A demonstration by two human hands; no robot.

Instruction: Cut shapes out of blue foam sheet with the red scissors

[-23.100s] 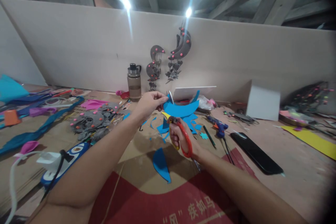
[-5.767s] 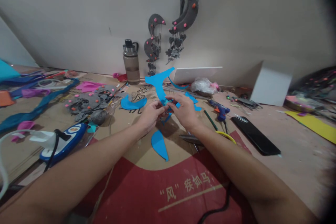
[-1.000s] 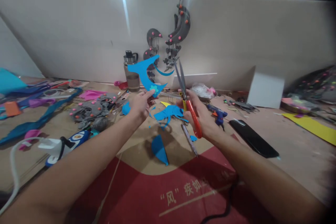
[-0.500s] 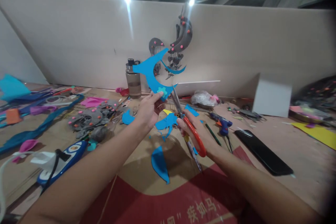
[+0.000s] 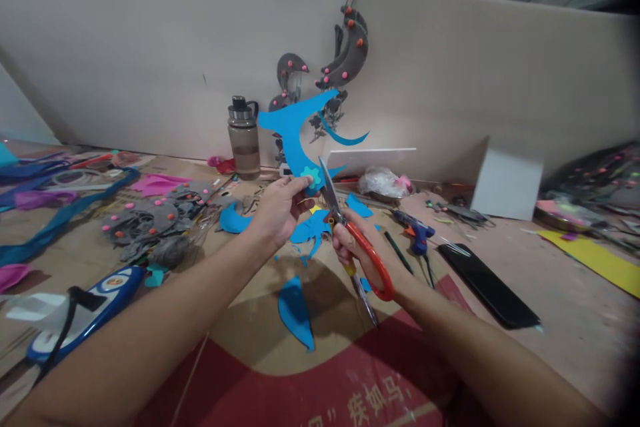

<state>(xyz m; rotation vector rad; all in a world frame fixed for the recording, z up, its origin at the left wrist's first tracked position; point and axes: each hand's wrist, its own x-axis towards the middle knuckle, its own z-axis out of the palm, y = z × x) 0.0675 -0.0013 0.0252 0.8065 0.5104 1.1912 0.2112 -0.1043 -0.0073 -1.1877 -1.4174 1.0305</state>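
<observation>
My left hand [image 5: 285, 208] is closed, its thumb and fingers pinching a curved blue felt-like piece [image 5: 295, 130] and a small teal flower shape [image 5: 311, 177] lying on it. A thin curved strip [image 5: 345, 139] of the blue piece dangles at the right. My right hand [image 5: 353, 240] is closed on red-handled scissors [image 5: 375, 267], blades pointing up beside the flower and against the lower blue edge. Below this hand slants a pen [image 5: 365, 300]; whether the hand holds it, I cannot tell. Blue scraps [image 5: 306, 230] and a blue leaf-shaped piece [image 5: 295, 312] lie underneath on cardboard.
A water bottle [image 5: 244, 140] stands at the back wall near hanging grey crescents [image 5: 350, 47]. Right are a glue gun [image 5: 416, 230], a black phone [image 5: 487, 285] and a white board [image 5: 507, 180]. Left lie grey felt pieces with pink balls [image 5: 150, 217] and a blue-white object [image 5: 90, 313].
The view has shifted, so the table things appear further left. The scissor blades have moved slightly left, closer to the flower. Both hands keep their holds.
</observation>
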